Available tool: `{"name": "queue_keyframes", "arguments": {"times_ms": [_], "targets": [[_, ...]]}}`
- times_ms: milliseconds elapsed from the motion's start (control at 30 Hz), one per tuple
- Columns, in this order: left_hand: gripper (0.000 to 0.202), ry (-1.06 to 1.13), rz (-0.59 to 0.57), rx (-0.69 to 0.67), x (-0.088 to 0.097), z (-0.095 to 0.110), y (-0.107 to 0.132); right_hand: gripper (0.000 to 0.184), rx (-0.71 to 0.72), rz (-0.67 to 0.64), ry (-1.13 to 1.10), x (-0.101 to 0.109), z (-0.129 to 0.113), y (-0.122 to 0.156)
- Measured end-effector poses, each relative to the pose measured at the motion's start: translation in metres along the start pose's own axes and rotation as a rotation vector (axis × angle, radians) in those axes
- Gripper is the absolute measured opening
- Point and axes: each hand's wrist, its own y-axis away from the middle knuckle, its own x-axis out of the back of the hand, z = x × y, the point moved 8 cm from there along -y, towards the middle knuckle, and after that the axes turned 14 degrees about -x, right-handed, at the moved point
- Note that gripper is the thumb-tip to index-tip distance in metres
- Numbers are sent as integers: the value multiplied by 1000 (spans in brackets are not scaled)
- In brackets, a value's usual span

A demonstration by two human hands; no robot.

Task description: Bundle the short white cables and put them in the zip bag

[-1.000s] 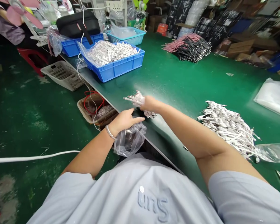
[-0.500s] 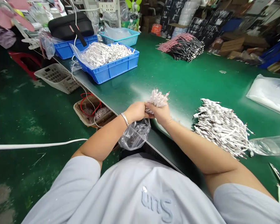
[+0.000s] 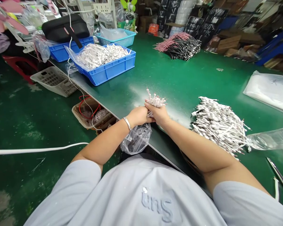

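Observation:
A bundle of short white cables (image 3: 156,101) stands up out of my two hands, just above the table's near edge. My left hand (image 3: 138,115) is closed round its lower left side, with a metal bracelet on the wrist. Wrapped about the bundle from the right is my right hand (image 3: 160,115), its thumb lying across the front. A few cable ends poke up higher than the rest. Below my hands a clear plastic bag (image 3: 136,139) hangs at the table edge. To the right, a loose pile of similar white cables (image 3: 218,125) lies on the green table (image 3: 179,78).
A blue bin (image 3: 113,70) full of white cables stands at the back left, near a black case (image 3: 66,28). Black and red cables (image 3: 179,45) lie farther back. On the right are a clear bottle (image 3: 271,138), a white plastic bag (image 3: 269,91) and a metal tool (image 3: 279,175).
The bundle sits slightly lower in my hands and looks narrower, with a few ends now sticking up above the others. The whole view has shifted slightly.

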Motion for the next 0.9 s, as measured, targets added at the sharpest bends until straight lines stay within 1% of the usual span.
{"name": "queue_keyframes", "arguments": {"times_ms": [67,100,133,200,267,333,367,433,533,567,600,633,667,700,767,800,833,900], "targets": [[50,-2,-58,-6,7,2,3,37,9,11,26,4,-2,-3],[54,-4,-58,9,14,2,5,35,16,10,46,5,-3,-5],[56,0,-18,25,25,2,7,34,24,5,70,6,-5,-5],[56,31,134,19,50,6,7,31,40,-14,127,7,-8,-5],[48,87,288,-69,68,17,5,29,52,-39,187,5,-12,-3],[36,139,342,-160,74,28,0,28,58,-75,242,2,-16,-1],[31,156,364,-183,75,32,-2,28,59,-95,265,1,-17,0],[22,166,451,-192,81,35,-3,29,55,-122,296,3,-20,0],[20,129,650,-190,105,39,8,31,39,-101,295,15,-21,-4],[20,90,700,-192,114,41,13,31,31,-82,279,20,-21,-5],[20,43,715,-193,120,44,17,30,21,-65,255,25,-21,-7],[20,-5,687,-187,123,48,18,30,11,-52,224,28,-21,-8],[20,-40,623,-174,123,50,18,30,1,-48,193,30,-21,-8],[19,-55,534,-155,118,50,15,31,-7,-54,166,30,-22,-7],[19,-7,352,-130,99,49,8,33,-23,-106,112,24,-24,-3],[19,48,285,-126,89,48,4,34,-27,-148,80,18,-26,-1],[20,112,245,-125,79,47,-1,35,-32,-195,45,12,-29,2],[21,224,229,-115,64,43,-8,38,-45,-277,-22,1,-34,7]]}}
